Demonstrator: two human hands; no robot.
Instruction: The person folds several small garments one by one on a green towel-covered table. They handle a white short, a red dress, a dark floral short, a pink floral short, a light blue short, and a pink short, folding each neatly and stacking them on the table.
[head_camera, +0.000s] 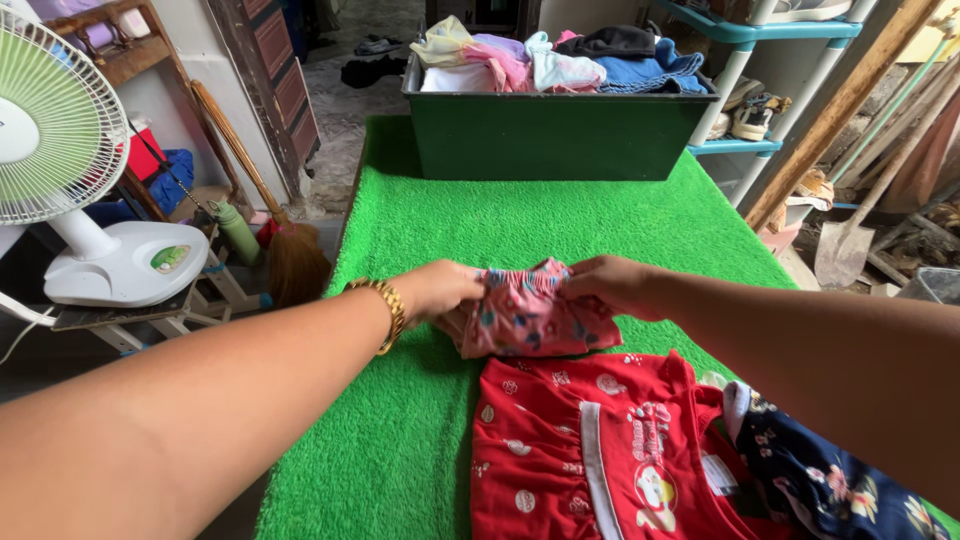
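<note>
Pink patterned shorts (530, 318) on green turf mat (400, 420), just above red printed garment (590, 450), pinched at waistband by left hand (440, 288) and right hand (612, 283); best kept taut, 2 corners level, creases smoothed before folding.

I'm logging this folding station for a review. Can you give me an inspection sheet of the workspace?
Surface: green mat covers the table.
Job's things: pink shorts held at the waistband by both hands.
Clutter: red shirt, navy floral garment, green bin of clothes.
Hands: left hand and right hand pinch the shorts.
Cables: a white cord under the fan.
Surroundings: fan, broom, shoe rack, shovel.
</note>
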